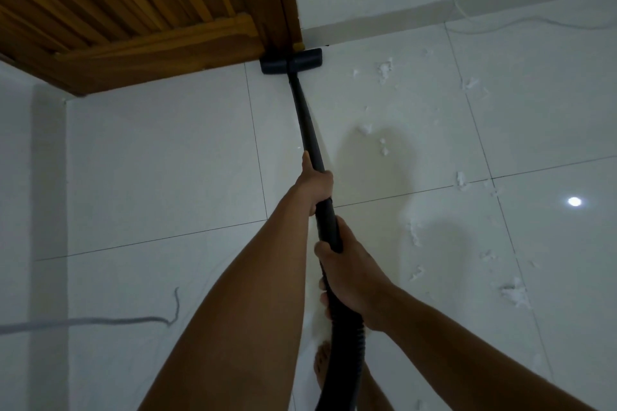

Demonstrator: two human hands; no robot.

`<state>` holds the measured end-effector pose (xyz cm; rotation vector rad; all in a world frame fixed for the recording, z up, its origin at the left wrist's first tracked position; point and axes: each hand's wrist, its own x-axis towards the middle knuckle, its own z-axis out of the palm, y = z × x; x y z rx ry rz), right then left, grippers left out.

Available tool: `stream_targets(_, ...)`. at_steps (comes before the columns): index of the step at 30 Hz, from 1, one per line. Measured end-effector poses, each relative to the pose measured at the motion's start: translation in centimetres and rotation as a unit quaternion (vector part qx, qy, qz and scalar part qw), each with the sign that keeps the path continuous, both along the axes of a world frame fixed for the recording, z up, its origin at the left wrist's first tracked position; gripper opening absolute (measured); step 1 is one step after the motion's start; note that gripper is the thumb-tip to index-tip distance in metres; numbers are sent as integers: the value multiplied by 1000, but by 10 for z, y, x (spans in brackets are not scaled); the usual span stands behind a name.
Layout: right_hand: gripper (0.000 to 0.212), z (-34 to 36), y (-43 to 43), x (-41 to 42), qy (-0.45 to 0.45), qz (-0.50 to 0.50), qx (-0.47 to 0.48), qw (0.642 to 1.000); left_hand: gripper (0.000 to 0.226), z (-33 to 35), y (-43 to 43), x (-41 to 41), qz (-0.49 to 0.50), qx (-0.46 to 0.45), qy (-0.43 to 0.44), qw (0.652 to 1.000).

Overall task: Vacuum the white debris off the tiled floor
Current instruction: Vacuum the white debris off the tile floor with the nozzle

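No text, label, brand, number or sign could be read anywhere in view, not even on the black plastic vacuum wand (307, 130).
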<state>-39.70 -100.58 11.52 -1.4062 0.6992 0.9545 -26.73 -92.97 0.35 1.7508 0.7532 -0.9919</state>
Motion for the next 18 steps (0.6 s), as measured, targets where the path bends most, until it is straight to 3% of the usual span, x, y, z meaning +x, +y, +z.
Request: stream_targets(18, 52, 12, 15, -80, 12, 15, -65, 998, 69, 21, 0, -86, -67, 53, -52, 995)
